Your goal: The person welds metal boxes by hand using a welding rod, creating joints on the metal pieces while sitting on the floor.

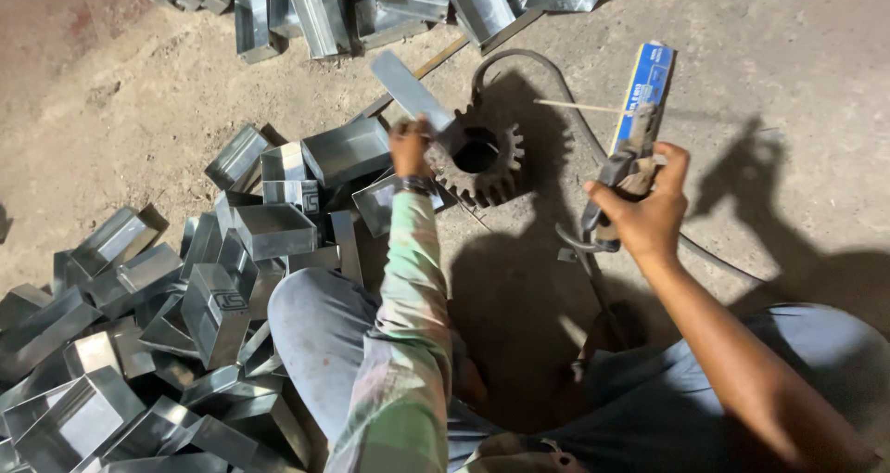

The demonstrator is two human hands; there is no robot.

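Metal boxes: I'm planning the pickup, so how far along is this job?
Done: cannot tell; boxes lie piled beside the knee and farther off. In hand: the left hand holds a metal strip on the gear; the right hand grips a rod holder. Left: no count possible.

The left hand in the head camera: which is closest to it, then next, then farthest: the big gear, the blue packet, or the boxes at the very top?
From the left hand:
1. Gear, just right of it.
2. Top boxes, up-left.
3. Blue packet, far right, above the right hand.
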